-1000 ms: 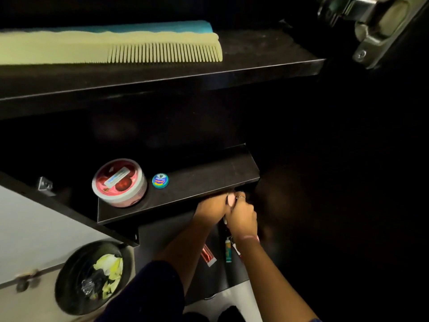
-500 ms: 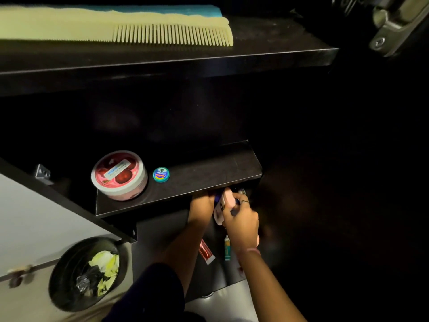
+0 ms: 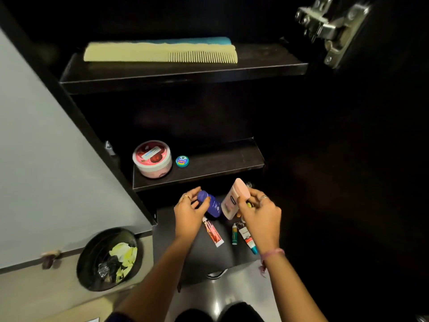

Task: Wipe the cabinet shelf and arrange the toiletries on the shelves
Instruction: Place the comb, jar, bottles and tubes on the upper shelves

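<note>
My left hand [image 3: 189, 211] grips a dark blue bottle [image 3: 210, 204] by its cap end, just below the middle shelf [image 3: 220, 165]. My right hand [image 3: 257, 211] holds a pale pink bottle [image 3: 233, 201], tilted, along with a small yellow item partly hidden in the fingers. On the lowest shelf [image 3: 204, 256] lie a red and white tube [image 3: 213, 233], a small green tube [image 3: 235, 234] and a white tube with a teal cap [image 3: 248, 239]. The middle shelf carries a round pink cream tub [image 3: 152, 159] and a tiny blue tin [image 3: 182, 161].
Two combs, one cream [image 3: 160, 53] and one teal [image 3: 197, 40] behind it, rest on the top shelf [image 3: 181, 74]. A metal hinge [image 3: 332, 29] sits at upper right. A black bin [image 3: 108, 257] with crumpled waste stands at lower left beside a pale panel [image 3: 46, 170].
Both hands came out from under the middle shelf toward me, now holding the blue and pink bottles apart. The view shifted so the top shelf sits lower in frame.
</note>
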Demonstrator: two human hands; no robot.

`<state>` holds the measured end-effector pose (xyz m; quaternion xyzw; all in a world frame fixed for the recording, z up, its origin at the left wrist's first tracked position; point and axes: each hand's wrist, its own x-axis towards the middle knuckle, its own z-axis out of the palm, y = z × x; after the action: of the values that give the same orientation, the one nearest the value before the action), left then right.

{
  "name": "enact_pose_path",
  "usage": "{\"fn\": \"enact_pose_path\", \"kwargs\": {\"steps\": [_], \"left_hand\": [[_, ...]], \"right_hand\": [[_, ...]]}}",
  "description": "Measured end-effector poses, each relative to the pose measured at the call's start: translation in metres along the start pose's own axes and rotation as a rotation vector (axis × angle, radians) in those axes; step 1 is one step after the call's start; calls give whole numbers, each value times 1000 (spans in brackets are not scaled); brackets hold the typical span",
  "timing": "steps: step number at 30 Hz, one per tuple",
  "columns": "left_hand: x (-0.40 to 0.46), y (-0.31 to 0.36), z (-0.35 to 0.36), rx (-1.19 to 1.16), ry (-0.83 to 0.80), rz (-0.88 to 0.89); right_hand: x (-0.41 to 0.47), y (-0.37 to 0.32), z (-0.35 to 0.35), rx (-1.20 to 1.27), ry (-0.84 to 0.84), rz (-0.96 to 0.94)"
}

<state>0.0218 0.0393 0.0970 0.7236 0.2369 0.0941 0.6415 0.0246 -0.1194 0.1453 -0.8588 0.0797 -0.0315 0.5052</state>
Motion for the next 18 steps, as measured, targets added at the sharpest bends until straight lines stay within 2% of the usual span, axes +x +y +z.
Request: {"fn": "enact_pose_path", "kwargs": {"steps": [3,8,14,18], "left_hand": [[-22,16,-21,77,-10,121],[-43,69,-38,76,-48,331],[-34,138,-46,202,40,615],[-11,161,-43,288,92,704]], "right_hand": [[-5,-17,-15,56,19,-41],[-3,-53,-36,130,36,-162],[17,-86,-47,126,68,-318],[40,-110,-50,104,80,-362]]}}
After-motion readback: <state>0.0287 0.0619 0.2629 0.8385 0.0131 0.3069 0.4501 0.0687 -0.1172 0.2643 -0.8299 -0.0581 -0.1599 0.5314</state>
